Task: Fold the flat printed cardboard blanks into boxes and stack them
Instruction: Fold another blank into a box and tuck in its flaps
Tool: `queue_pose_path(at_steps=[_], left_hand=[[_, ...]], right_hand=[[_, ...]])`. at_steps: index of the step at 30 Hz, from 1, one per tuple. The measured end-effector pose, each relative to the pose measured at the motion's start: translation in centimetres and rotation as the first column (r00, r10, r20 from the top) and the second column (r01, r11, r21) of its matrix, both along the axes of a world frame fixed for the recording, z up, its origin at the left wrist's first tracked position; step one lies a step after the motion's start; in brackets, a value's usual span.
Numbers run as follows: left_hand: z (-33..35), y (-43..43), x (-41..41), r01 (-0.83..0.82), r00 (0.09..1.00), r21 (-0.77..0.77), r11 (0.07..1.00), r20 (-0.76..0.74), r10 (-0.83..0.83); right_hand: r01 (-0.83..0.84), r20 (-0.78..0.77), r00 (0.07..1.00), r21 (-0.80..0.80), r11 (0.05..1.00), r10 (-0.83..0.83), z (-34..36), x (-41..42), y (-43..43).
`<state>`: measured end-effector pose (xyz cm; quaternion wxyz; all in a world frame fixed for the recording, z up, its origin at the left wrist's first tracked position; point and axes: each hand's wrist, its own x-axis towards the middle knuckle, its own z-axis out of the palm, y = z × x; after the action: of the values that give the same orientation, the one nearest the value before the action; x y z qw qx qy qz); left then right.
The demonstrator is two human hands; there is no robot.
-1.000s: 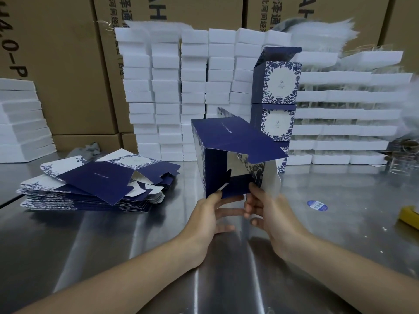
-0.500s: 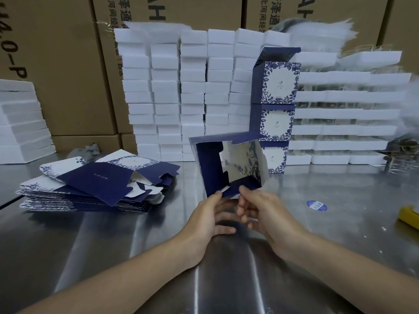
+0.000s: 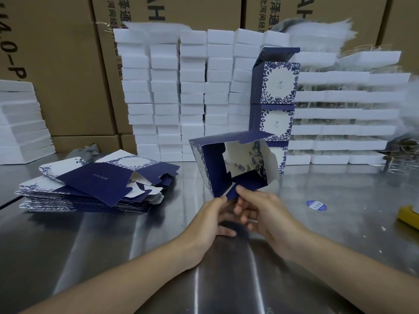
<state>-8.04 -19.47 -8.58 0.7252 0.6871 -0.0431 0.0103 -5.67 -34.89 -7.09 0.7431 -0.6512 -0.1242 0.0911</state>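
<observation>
Head view | half-folded box (image 3: 213, 168): navy inside, floral white flaps, open | left hand (image 3: 209, 219) and right hand (image 3: 269, 215) pinch lower flap

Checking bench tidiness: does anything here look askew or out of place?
Yes. The pile of flat blanks is fanned out, its top sheets lying crooked. A round blue sticker lies loose on the steel table.

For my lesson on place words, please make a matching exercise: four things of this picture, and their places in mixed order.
1 flat blanks
2 half-folded box
3 finished boxes
4 round sticker

A flat on the table, at the right
B held by left hand and right hand
C piled at the left
D stacked upright at the back

Pairs: 1-C, 2-B, 3-D, 4-A
</observation>
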Motion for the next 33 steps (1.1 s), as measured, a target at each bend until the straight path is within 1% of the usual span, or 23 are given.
queue_pose_path(at_steps=[2,4,6,8,11,13,16,19,22,26,29,31,33], left_hand=[[0.0,-0.2,-0.2,0.025,1.000,0.040,0.999,0.010,-0.026],[-0.1,-0.3,-0.1,0.040,0.999,0.057,0.998,0.012,-0.040],[0.0,-0.4,-0.2,0.048,0.999,0.052,0.997,0.004,-0.048],[0.0,-0.4,-0.1,0.028,0.999,0.021,0.999,0.015,-0.028],[0.0,0.0,-0.1,-0.071,0.994,-0.043,0.997,0.084,0.074],[0.0,0.3,0.1,-0.160,0.971,-0.096,0.982,0.161,0.174],[0.3,0.5,0.2,-0.225,0.930,-0.178,0.958,0.255,0.265],[0.4,1.0,0.4,-0.308,0.886,-0.113,0.945,0.327,0.328],[-0.2,1.5,1.1,-0.331,0.875,-0.051,0.942,0.357,0.327],[-0.4,1.5,1.3,-0.336,0.887,0.000,0.942,0.335,0.317],[-0.5,1.2,1.0,-0.322,0.911,0.036,0.946,0.283,0.300],[-0.6,1.3,1.1,-0.322,0.915,0.069,0.944,0.279,0.292],[-0.7,1.3,1.2,-0.303,0.919,0.063,0.951,0.285,0.274]], right_hand=[[0.004,0.011,1.000,-0.024,1.000,-0.004,-0.2,-0.1,0.2],[0.037,0.024,0.999,-0.015,0.999,-0.036,-0.2,0.0,0.3],[0.081,0.055,0.995,-0.008,0.997,-0.081,-0.2,0.1,0.3],[0.133,0.121,0.984,-0.016,0.991,-0.130,-0.3,0.3,0.2],[0.219,0.243,0.948,-0.030,0.975,-0.205,-0.2,0.8,-0.2],[0.270,0.319,0.918,-0.064,0.961,-0.236,-0.2,1.3,-0.5],[0.322,0.440,0.868,-0.148,0.935,-0.230,-0.3,2.0,-1.2],[0.370,0.556,0.810,-0.238,0.898,-0.187,-0.3,2.3,-1.8],[0.453,0.643,0.743,-0.281,0.846,-0.185,-0.4,2.8,-2.3],[0.458,0.657,0.721,-0.217,0.862,-0.218,-0.2,3.0,-2.7],[0.484,0.709,0.677,-0.228,0.845,-0.197,-0.1,3.0,-3.0],[0.487,0.734,0.656,-0.232,0.842,-0.177,0.1,3.0,-3.1],[0.474,0.744,0.651,-0.241,0.847,-0.153,0.4,2.8,-3.2]])
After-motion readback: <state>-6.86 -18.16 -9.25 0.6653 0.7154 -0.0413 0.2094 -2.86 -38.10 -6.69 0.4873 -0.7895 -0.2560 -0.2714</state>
